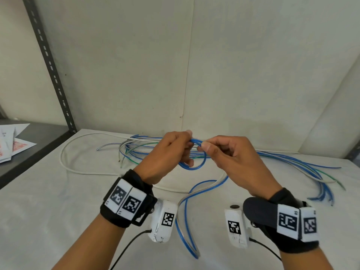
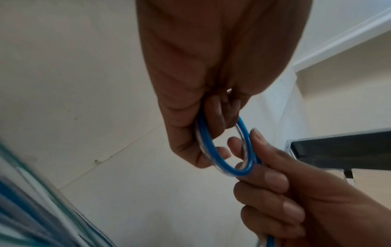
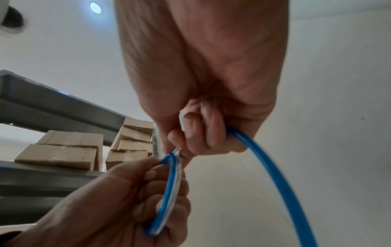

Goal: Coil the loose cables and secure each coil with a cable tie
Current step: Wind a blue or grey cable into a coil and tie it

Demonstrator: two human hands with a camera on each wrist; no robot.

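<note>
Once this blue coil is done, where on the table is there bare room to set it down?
Bare cloth lies on the table's near left, in front of the white cable, and near right, before the blue ends. The back is crowded with loose cables.

Pale cream wall panels (image 1: 136, 65) fill the upper frame of the head view, a vertical seam running down the middle. A dark perforated metal upright (image 1: 49, 63) slants down the left side to a grey shelf (image 1: 44, 133). The right wrist view shows a round ceiling light (image 3: 96, 8) at top left and cardboard boxes (image 3: 69, 150) stacked on metal shelving at left.
</note>
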